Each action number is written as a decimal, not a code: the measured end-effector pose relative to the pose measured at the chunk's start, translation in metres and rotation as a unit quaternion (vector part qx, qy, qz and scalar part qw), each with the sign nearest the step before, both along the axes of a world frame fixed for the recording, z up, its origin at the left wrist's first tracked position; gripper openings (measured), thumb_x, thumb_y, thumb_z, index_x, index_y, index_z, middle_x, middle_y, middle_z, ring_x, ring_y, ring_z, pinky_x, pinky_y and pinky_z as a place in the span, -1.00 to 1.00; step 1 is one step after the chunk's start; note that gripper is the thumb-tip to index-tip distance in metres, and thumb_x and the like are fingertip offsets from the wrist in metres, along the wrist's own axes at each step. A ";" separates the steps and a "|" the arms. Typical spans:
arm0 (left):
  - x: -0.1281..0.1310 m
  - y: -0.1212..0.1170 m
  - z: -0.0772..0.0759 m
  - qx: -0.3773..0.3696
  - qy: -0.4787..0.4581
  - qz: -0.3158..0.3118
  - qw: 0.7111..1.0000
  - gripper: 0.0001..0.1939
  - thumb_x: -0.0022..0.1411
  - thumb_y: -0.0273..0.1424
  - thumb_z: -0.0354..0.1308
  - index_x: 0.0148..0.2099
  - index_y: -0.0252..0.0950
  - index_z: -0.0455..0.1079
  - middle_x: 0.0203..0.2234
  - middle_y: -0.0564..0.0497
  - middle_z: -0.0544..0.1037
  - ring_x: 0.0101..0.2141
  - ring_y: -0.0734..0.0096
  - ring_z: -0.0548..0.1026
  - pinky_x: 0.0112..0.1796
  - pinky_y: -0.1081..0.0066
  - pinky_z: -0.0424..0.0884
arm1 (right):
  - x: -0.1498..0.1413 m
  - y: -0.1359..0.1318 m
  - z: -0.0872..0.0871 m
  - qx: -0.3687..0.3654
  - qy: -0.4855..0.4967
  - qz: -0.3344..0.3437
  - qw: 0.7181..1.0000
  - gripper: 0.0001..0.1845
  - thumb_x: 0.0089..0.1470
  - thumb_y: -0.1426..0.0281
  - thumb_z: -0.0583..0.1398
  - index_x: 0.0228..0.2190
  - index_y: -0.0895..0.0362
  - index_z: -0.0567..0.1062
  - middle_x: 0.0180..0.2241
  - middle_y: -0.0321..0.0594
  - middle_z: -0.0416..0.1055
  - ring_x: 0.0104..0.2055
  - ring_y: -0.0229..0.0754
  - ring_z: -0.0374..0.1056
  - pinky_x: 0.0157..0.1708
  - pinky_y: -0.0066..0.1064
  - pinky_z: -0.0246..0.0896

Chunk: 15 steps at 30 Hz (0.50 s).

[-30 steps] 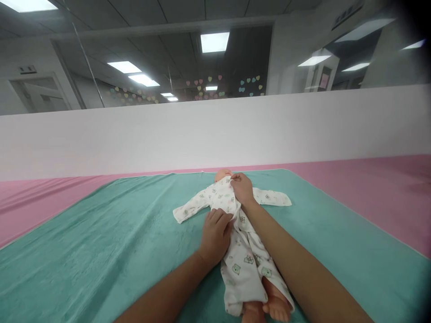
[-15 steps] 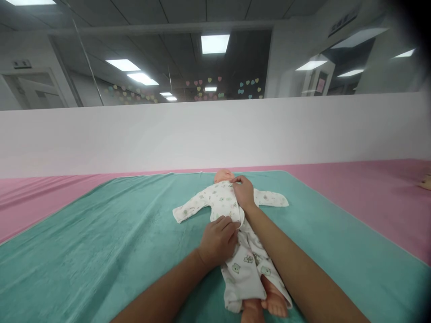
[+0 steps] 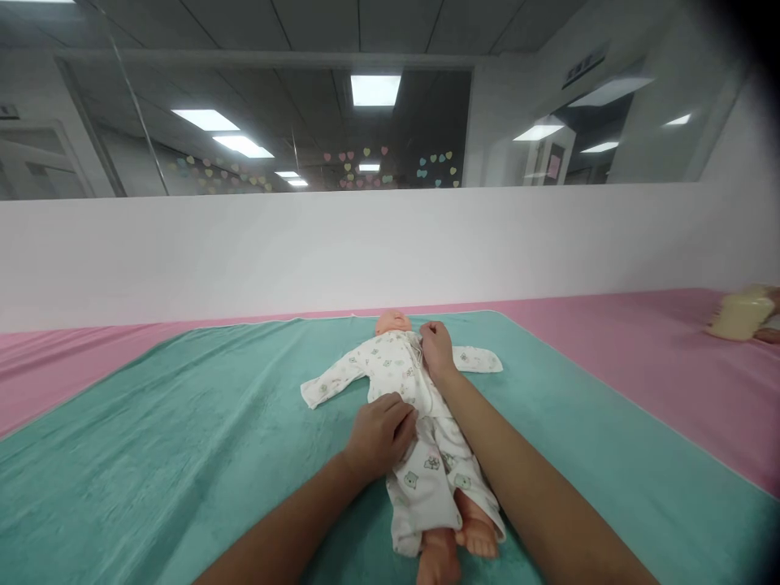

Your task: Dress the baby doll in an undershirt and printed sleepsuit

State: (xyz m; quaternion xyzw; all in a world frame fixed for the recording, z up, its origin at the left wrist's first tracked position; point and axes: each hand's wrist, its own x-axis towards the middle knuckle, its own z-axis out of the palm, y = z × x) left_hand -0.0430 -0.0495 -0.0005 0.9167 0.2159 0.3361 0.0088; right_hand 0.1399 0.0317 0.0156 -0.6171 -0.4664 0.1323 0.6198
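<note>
Baby doll (image 3: 395,323) lies mid teal mat (image 3: 183,422), white print romper (image 3: 390,366) on, front flap (image 3: 420,390) lapped across, feet (image 3: 476,538) bare. Right hand (image 3: 435,351) fingers curled narrow, gripping collar (image 3: 418,348); left hand (image 3: 381,437) fingers flat together on romper, grip unclear.

- White sleepsuit (image 3: 390,366) with small grey-green bear prints
- Peach vinyl doll (image 3: 393,322)
- Plain teal plush blanket (image 3: 183,439)
- Pink sheet (image 3: 609,341)
- Pastel paper hearts (image 3: 359,166) in pink, yellow and blue

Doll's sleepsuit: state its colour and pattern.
The sleepsuit is white with small grey-green bear faces; head view, on the legs.
</note>
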 end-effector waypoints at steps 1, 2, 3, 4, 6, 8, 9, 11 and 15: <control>0.000 0.000 0.000 -0.006 -0.004 -0.001 1.000 -0.72 0.26 -0.41 -0.15 -0.45 -0.30 0.30 -0.54 0.03 0.33 -0.48 0.50 0.29 -0.47 0.47 0.17 | 0.000 -0.001 0.000 -0.015 -0.021 -0.006 1.000 -0.80 -0.05 0.29 -0.07 -0.39 0.10 0.25 -0.41 -0.25 0.30 -0.41 -0.23 0.21 -0.44 -0.43 0.06; 0.000 0.000 -0.001 -0.010 -0.007 -0.005 1.000 -0.72 0.26 -0.41 -0.15 -0.42 -0.29 0.31 -0.53 0.03 0.34 -0.47 0.50 0.30 -0.47 0.47 0.17 | 0.000 -0.002 0.000 -0.031 -0.044 -0.009 0.999 -0.82 -0.06 0.28 -0.04 -0.42 0.10 0.26 -0.42 -0.27 0.30 -0.41 -0.23 0.20 -0.44 -0.42 0.04; 0.000 0.000 -0.001 -0.013 -0.011 -0.008 1.000 -0.73 0.26 -0.41 -0.15 -0.39 -0.29 0.33 -0.52 0.02 0.35 -0.47 0.49 0.31 -0.46 0.47 0.18 | 0.001 -0.003 0.001 -0.049 -0.068 -0.008 0.996 -0.84 -0.07 0.28 0.00 -0.46 0.10 0.26 -0.46 -0.29 0.30 -0.43 -0.23 0.18 -0.44 -0.42 0.02; 0.000 0.000 -0.002 -0.017 -0.015 -0.009 1.000 -0.74 0.27 -0.41 -0.16 -0.35 -0.28 0.34 -0.51 0.02 0.37 -0.46 0.49 0.31 -0.46 0.47 0.19 | 0.001 -0.004 0.002 -0.067 -0.093 -0.004 0.993 -0.85 -0.09 0.27 0.03 -0.50 0.10 0.26 -0.49 -0.30 0.30 -0.45 -0.23 0.17 -0.46 -0.42 -0.01; -0.001 -0.001 -0.003 -0.032 -0.026 -0.002 0.999 -0.74 0.27 -0.40 -0.17 -0.30 -0.27 0.35 -0.50 0.02 0.39 -0.46 0.48 0.33 -0.45 0.47 0.21 | 0.002 -0.006 0.006 -0.098 -0.137 0.005 0.986 -0.81 -0.13 0.24 0.11 -0.56 0.10 0.25 -0.53 -0.30 0.28 -0.48 -0.23 0.15 -0.48 -0.42 -0.07; -0.002 0.000 -0.003 -0.036 -0.043 0.014 0.998 -0.74 0.27 -0.40 -0.17 -0.28 -0.26 0.35 -0.50 0.02 0.40 -0.44 0.46 0.33 -0.42 0.45 0.22 | 0.004 -0.006 0.010 -0.120 -0.171 0.012 0.978 -0.76 -0.16 0.21 0.15 -0.58 0.10 0.25 -0.53 -0.28 0.28 -0.48 -0.22 0.15 -0.49 -0.42 -0.10; -0.002 0.003 -0.003 -0.031 -0.054 0.022 0.998 -0.75 0.27 -0.39 -0.16 -0.29 -0.26 0.35 -0.49 0.01 0.41 -0.43 0.45 0.34 -0.39 0.43 0.24 | 0.006 -0.006 0.011 -0.128 -0.183 0.015 0.975 -0.75 -0.16 0.21 0.17 -0.58 0.10 0.25 -0.53 -0.26 0.29 -0.47 -0.21 0.16 -0.49 -0.42 -0.12; -0.001 0.014 0.002 -0.018 -0.092 0.044 0.995 -0.78 0.25 -0.38 -0.13 -0.28 -0.25 0.35 -0.46 0.00 0.43 -0.36 0.40 0.35 -0.29 0.37 0.26 | 0.008 -0.005 0.014 -0.142 -0.199 0.015 0.969 -0.76 -0.15 0.22 0.17 -0.57 0.11 0.25 -0.53 -0.22 0.30 -0.45 -0.17 0.18 -0.49 -0.41 -0.13; 0.012 0.057 0.021 -0.113 -0.211 0.132 0.962 -0.75 0.22 -0.37 -0.10 -0.13 -0.26 0.33 -0.26 -0.04 0.45 -0.20 0.35 0.37 -0.20 0.35 0.30 | 0.011 0.000 0.011 -0.152 -0.219 0.009 0.964 -0.78 -0.07 0.27 0.10 -0.62 0.11 0.25 -0.55 -0.17 0.33 -0.43 -0.14 0.22 -0.49 -0.41 -0.14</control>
